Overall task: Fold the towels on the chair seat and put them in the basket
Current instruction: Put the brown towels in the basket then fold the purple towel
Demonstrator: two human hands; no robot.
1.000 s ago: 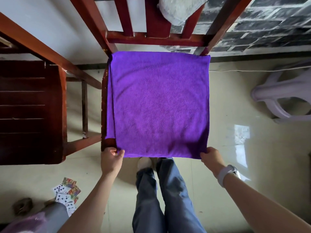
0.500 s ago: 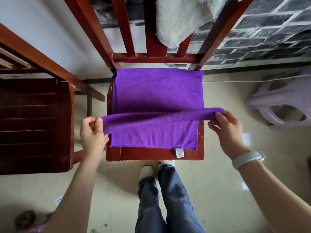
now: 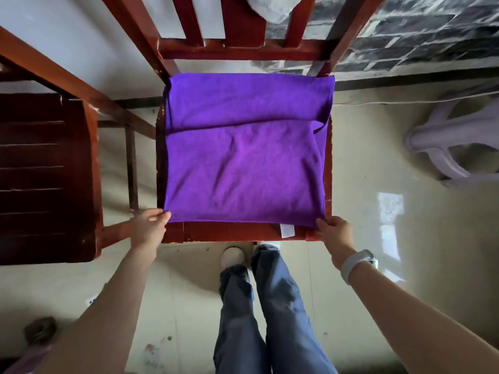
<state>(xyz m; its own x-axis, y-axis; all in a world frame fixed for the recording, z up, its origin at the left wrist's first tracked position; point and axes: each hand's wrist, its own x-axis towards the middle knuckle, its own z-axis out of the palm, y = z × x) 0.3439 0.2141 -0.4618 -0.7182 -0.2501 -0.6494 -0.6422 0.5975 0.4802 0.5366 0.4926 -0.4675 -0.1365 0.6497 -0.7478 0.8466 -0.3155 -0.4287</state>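
A purple towel (image 3: 243,171) covers the seat of the red wooden chair (image 3: 229,234). Its upper layer runs from a fold line across the middle to the near edge, and a white tag (image 3: 286,230) pokes out below it. My left hand (image 3: 148,228) pinches the near left corner of the upper layer. At the near right corner my right hand (image 3: 334,233), with a white wristband, pinches the towel too. A pale towel (image 3: 272,6) hangs over the chair back. No basket is in view.
A dark wooden chair (image 3: 46,171) stands close on the left. A white plastic stool (image 3: 453,147) is on the floor to the right. My legs in blue trousers (image 3: 264,306) stand just before the seat. A wall lies behind the chair.
Both hands lifted the towel's edge to mid-seat half a second ago. They have since drawn it back down to the near edge of the seat, leaving a fold line across the towel.
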